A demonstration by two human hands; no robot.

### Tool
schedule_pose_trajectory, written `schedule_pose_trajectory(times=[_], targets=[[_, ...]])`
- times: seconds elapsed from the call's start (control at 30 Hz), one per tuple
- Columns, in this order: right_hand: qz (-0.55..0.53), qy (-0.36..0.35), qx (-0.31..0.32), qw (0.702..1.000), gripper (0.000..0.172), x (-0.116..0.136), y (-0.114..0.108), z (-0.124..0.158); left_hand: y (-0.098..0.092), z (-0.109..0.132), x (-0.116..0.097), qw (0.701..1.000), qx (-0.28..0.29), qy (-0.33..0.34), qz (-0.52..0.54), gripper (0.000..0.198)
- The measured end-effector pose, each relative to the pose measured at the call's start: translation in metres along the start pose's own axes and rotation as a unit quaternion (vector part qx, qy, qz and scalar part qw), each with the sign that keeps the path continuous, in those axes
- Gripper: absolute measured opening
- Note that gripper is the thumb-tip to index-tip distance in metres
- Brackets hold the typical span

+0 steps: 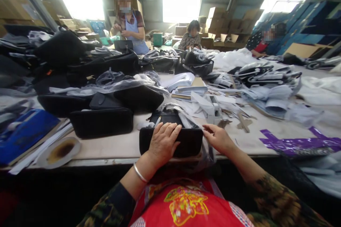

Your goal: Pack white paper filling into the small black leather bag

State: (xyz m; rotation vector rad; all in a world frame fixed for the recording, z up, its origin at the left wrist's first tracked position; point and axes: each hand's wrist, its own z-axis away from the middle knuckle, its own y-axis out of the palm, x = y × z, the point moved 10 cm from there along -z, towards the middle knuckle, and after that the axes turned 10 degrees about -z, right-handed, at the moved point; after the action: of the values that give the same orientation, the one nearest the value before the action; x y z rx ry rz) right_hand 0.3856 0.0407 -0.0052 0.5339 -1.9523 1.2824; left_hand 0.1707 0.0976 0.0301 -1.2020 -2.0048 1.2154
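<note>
A black handbag (190,143) lies at the table's front edge, its flat bottom or side facing me. My left hand (163,143) rests on its top edge with the fingers stretched over it. At the bag's right end is my right hand (217,136), fingers partly bent near a strip of clear plastic wrap (209,152). Whether those fingers grip the plastic is hard to make out. Behind the edge, a zipper pull and more plastic show on the bag.
More black bags (102,122) stand to the left. A round stained dish (60,152) and a blue item (25,131) lie at the left. Paper stacks (190,87), scraps and purple plastic (295,143) lie right. Co-workers (133,25) are across the table.
</note>
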Motion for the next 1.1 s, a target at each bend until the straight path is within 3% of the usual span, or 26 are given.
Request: schedule_pose_trajectory(times=[0.07, 0.13, 0.2, 0.27, 0.33, 0.43, 0.5, 0.57, 0.67, 0.7, 0.77, 0.83, 0.9, 1.0, 1.1], targets=[[-0.003, 0.02, 0.07, 0.997, 0.03, -0.014, 0.018, 0.008, -0.004, 0.0, -0.002, 1.0, 0.004, 0.004, 0.0, 0.056], [0.011, 0.038, 0.093, 0.995, 0.024, -0.02, 0.023, 0.01, -0.007, -0.001, -0.003, 1.0, 0.01, 0.009, 0.002, 0.057], [0.013, 0.064, 0.058, 0.996, 0.024, -0.018, 0.009, 0.005, -0.01, -0.001, -0.002, 1.0, 0.01, 0.011, 0.009, 0.056], [-0.064, 0.103, 0.015, 0.993, 0.026, -0.009, -0.012, -0.003, -0.017, -0.001, -0.001, 1.0, -0.004, 0.005, 0.025, 0.051], [-0.212, 0.134, 0.012, 0.968, 0.044, 0.009, -0.024, -0.011, -0.028, -0.002, -0.001, 0.998, -0.033, -0.007, 0.06, 0.044], [-0.386, 0.121, 0.075, 0.912, 0.074, 0.058, -0.02, -0.014, -0.05, -0.007, -0.007, 0.981, -0.075, -0.047, 0.171, 0.035], [-0.438, 0.075, 0.123, 0.887, 0.077, 0.096, -0.01, -0.008, -0.052, -0.01, -0.01, 0.945, -0.05, -0.101, 0.306, 0.036], [-0.445, 0.012, 0.162, 0.881, 0.071, 0.128, 0.004, 0.001, -0.038, -0.01, -0.017, 0.87, 0.025, -0.173, 0.461, 0.039], [-0.337, -0.094, 0.207, 0.914, 0.053, 0.151, 0.025, 0.014, -0.015, 0.003, -0.028, 0.748, 0.105, -0.266, 0.599, 0.04], [-0.289, -0.123, 0.195, 0.929, 0.046, 0.148, 0.027, 0.013, -0.009, 0.008, -0.026, 0.724, 0.11, -0.293, 0.615, 0.04], [-0.218, -0.134, 0.108, 0.961, 0.035, 0.123, 0.02, 0.003, 0.002, 0.021, -0.019, 0.687, 0.103, -0.347, 0.63, 0.042], [-0.193, -0.063, -0.015, 0.979, 0.035, 0.073, 0.005, -0.009, 0.009, 0.033, -0.012, 0.659, 0.095, -0.385, 0.639, 0.046], [-0.198, 0.041, -0.068, 0.977, 0.04, 0.018, 0.004, -0.01, 0.01, 0.038, -0.006, 0.642, 0.087, -0.401, 0.647, 0.049], [-0.25, 0.122, 0.008, 0.96, 0.042, -0.027, 0.03, 0.007, 0.002, 0.035, 0.0, 0.638, 0.076, -0.409, 0.648, 0.051], [-0.313, 0.173, 0.099, 0.929, 0.04, -0.036, 0.054, 0.037, -0.009, 0.023, 0.007, 0.611, 0.059, -0.426, 0.665, 0.048]])
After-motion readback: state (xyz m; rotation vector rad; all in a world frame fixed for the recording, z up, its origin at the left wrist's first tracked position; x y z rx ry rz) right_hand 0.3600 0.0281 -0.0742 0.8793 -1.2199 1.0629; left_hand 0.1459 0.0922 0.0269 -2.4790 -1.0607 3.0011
